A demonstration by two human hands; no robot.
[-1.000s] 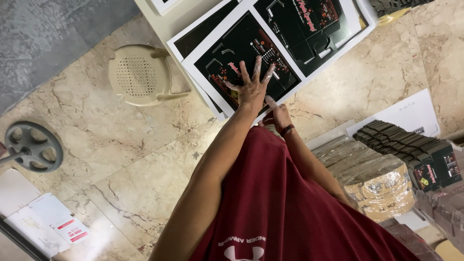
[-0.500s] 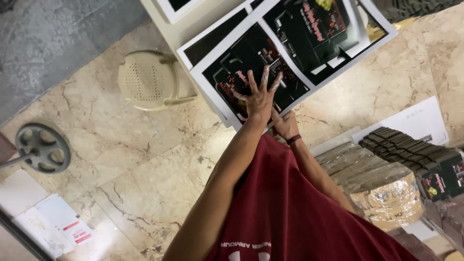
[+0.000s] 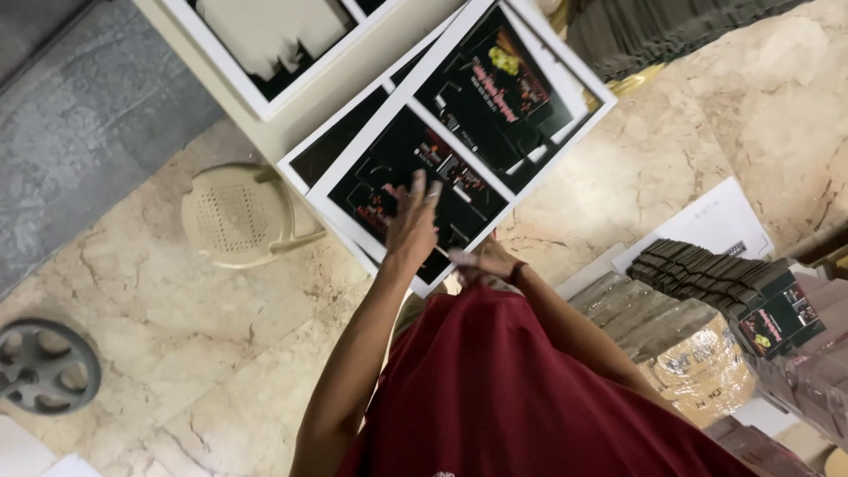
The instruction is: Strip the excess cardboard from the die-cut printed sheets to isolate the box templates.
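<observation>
A stack of large printed sheets (image 3: 468, 132), black with white borders, lies on a cream table (image 3: 309, 93). My left hand (image 3: 411, 221) rests flat on the nearest printed sheet (image 3: 371, 190), fingers apart and slightly blurred. My right hand (image 3: 481, 261), with a dark band at the wrist, sits at that sheet's near edge, fingers curled onto it. Both arms reach out from my red shirt (image 3: 521, 397).
A beige plastic stool (image 3: 238, 216) stands on the marble floor beside the table. A dark metal wheel (image 3: 44, 367) lies at lower left. To the right are stacked dark flat cartons (image 3: 715, 278), a wrapped bundle (image 3: 698, 375) and a white paper (image 3: 720, 221).
The view has drifted, so the sheets and stool sit lower and larger in frame. My left hand's fingers have drawn closer together on the sheet; my right hand stays at its edge.
</observation>
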